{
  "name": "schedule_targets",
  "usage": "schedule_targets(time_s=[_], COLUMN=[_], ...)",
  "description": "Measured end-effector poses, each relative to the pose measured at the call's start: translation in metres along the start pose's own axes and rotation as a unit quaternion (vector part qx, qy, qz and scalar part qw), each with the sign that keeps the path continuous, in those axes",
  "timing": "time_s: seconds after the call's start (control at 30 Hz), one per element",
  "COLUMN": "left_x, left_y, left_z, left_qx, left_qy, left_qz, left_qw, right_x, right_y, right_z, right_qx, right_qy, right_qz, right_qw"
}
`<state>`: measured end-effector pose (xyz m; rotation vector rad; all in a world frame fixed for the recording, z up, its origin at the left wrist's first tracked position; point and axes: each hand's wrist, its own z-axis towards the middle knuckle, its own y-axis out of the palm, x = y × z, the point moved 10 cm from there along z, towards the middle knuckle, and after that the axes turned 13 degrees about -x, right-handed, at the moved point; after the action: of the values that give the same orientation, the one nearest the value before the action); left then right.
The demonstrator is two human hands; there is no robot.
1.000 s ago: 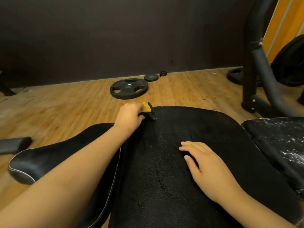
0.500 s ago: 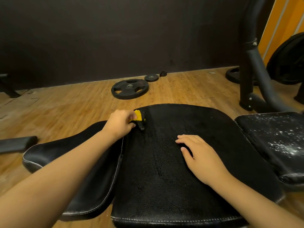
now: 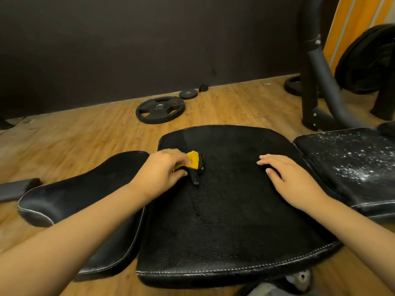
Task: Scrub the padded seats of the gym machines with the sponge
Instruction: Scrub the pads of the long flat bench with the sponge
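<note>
Left hand point(image 3: 164, 167): pinches the sponge point(image 3: 193, 162) between thumb and curled fingers, pressing it onto the middle pad point(image 3: 224, 210).
Sponge: yellow with a dark scrub face, crumpled. It sits on the far-left part of the middle pad, near that pad's left edge.
Right hand point(image 3: 292, 182): fingers straight and slightly spread, palm down on the right part of the same pad. It holds nothing, probably steadying.
Step in hand: scrubbing the middle pad, far-left zone.
Middle pad: the far strip looks duller than the grained near half, possibly wet from passes; cannot confirm. The near half shows no sign of scrubbing.
Right pad point(image 3: 346, 167): just beside the middle pad's right side, covered in white specks. Foam or dirt — cannot tell. Judged either awaiting a wipe or not yet cleaned.
Left pad point(image 3: 85, 195): glossy, no specks; done or untouched cannot be told.
Progress estimate: early to middle — most of the middle pad and at least one neighbouring pad likely remain.
Surroundings: plate point(image 3: 160, 110) lies on the wood floor point(image 3: 64, 142) beyond the pads; frame point(image 3: 316, 82) stands at far right.
</note>
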<state>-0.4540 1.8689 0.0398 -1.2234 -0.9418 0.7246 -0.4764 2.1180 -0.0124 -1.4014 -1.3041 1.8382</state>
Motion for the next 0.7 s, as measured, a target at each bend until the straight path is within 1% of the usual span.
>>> schedule_targets(time_s=[0.1,0.23,0.33,0.47,0.57,0.63,0.7], left_x=[-0.021,-0.055,-0.070,-0.074,-0.061,-0.034,0.002], left_y=[-0.002,-0.008,-0.013,-0.014,-0.012,-0.005,0.004], left_z=[0.041,0.089,0.114,0.133,0.126,0.112,0.089], left_qx=[0.031,0.035,0.031,-0.006,-0.038,-0.058,-0.074], left_qy=[-0.049,-0.106,-0.138,-0.170,-0.160,-0.117,-0.055], left_qz=[0.012,0.026,0.041,0.072,0.075,0.078,0.077], left_qw=[0.998,0.993,0.989,0.983,0.984,0.988,0.993], right_x=[-0.001,0.001,0.003,0.004,0.004,0.005,0.004], right_y=[0.004,0.003,0.003,0.003,0.004,0.004,0.004], right_z=[0.001,0.002,0.004,0.004,0.004,0.003,0.002], right_qx=[0.013,0.023,0.026,0.024,0.018,0.016,0.011], right_qy=[0.010,0.008,0.004,0.006,0.011,0.016,0.017], right_qz=[-0.023,-0.013,-0.013,-0.003,0.002,0.004,0.001], right_qw=[1.000,1.000,1.000,1.000,1.000,1.000,1.000])
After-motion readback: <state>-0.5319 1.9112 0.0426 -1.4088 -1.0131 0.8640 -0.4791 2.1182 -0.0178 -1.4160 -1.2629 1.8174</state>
